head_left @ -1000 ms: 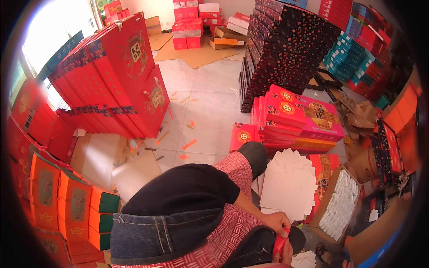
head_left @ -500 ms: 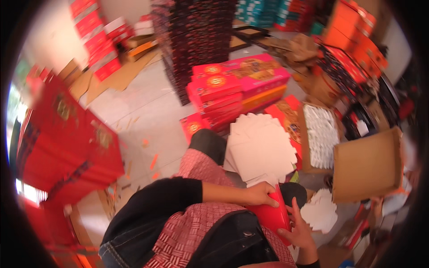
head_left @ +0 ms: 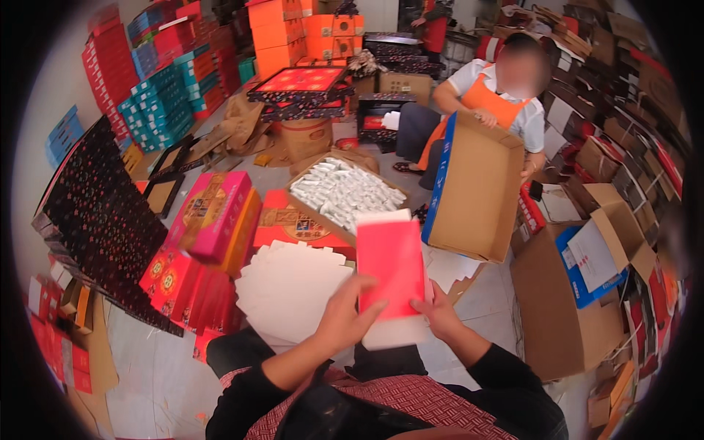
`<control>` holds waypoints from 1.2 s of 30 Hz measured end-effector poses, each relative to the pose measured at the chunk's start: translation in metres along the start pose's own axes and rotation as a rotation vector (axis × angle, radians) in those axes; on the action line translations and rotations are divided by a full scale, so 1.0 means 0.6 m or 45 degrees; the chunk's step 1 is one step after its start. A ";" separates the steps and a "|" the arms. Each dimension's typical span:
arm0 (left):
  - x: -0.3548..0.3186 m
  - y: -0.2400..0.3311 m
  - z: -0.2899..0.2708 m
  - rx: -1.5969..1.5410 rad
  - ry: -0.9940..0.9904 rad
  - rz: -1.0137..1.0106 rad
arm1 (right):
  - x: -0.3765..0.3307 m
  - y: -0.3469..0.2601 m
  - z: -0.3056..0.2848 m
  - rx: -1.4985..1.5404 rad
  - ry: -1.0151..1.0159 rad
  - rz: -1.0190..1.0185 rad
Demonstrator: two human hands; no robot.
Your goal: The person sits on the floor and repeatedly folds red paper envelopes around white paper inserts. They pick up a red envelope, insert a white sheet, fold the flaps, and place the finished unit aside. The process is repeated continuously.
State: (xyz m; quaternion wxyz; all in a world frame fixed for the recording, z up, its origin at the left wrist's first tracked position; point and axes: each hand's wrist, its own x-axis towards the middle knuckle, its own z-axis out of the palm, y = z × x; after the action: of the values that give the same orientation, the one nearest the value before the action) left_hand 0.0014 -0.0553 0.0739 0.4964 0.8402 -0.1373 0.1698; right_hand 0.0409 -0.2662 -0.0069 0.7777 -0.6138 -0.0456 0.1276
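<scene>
Both hands grip 1 flat red box panel (head_left: 392,275) at the picture's centre: the left hand (head_left: 345,315) clamps its left edge, the right hand (head_left: 438,312) its lower right edge. Its long axis runs roughly from 6 to 12 o'clock, red face toward the camera. A white card stack (head_left: 290,290) lies at 9 o'clock, an open carton (head_left: 477,187) at 1 o'clock.

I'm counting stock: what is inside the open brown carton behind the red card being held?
The brown carton is filled with rows of small white packets lying side by side. Only the top layer shows; anything beneath is covered, and the red card hides its near corner.
</scene>
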 end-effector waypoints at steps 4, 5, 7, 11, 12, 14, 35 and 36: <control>-0.050 -0.038 0.039 -0.689 -0.183 -0.528 | 0.074 -0.013 0.060 0.300 0.217 -0.222; -0.054 -0.044 0.049 -0.813 -0.082 -0.628 | 0.085 -0.014 0.068 0.291 0.228 -0.292; -0.060 -0.047 0.047 -1.099 0.056 -0.842 | 0.076 -0.013 0.095 0.141 0.223 -0.374; -0.093 -0.057 0.040 -1.352 0.089 -1.003 | 0.023 0.022 0.112 -0.089 0.173 -0.414; -0.101 -0.057 0.044 -1.409 0.125 -0.985 | 0.015 0.036 0.113 -0.116 0.165 -0.426; -0.129 -0.062 0.048 -1.507 0.194 -0.982 | -0.008 0.055 0.120 -0.006 0.125 -0.351; -0.121 -0.118 0.142 -1.650 0.307 -1.016 | -0.023 0.093 0.098 -0.228 0.193 -0.165; -0.120 -0.108 0.136 -1.623 0.286 -1.024 | -0.021 0.096 0.097 -0.250 0.210 -0.172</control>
State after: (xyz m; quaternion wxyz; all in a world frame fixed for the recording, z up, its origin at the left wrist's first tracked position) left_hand -0.0261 -0.0924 -0.0442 0.9201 0.3540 0.1594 -0.0517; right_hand 0.0073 -0.2020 -0.0473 0.7219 -0.6909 -0.0350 0.0192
